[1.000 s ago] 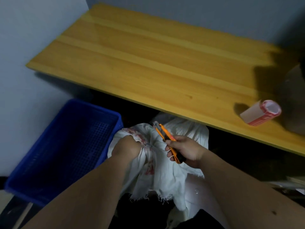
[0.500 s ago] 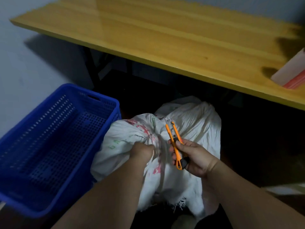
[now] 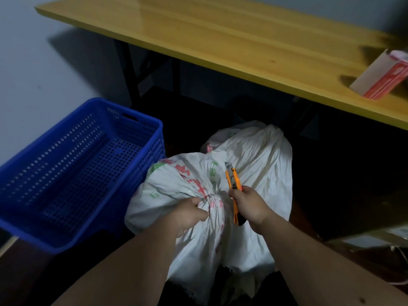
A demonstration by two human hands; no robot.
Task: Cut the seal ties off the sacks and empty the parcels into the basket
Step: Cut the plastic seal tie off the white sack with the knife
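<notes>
walls: plain pale grey-blue wall (image 3: pixel 33 62) at left, bench shadow falling on it
bench: glossy yellow wood bench (image 3: pixel 220 40) running diagonally, black folding legs (image 3: pixel 132 69) underneath
floor: dark floor (image 3: pixel 331 184), in deep shadow under the bench
light: dim overall, soft glare on the bench top

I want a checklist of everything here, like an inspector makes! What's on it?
Surface: yellow wooden table, mostly bare; dark floor below.
Job's things: white sack gathered at its neck, a second sack behind it; blue basket beside them, no parcels seen inside.
Clutter: red and white roll lying on the table.
Grippers: left hand grips the sack's neck; right hand holds an orange utility knife, blade pointing away.
Cables: nothing seen.
Surroundings: pale wall, black table legs.
</notes>
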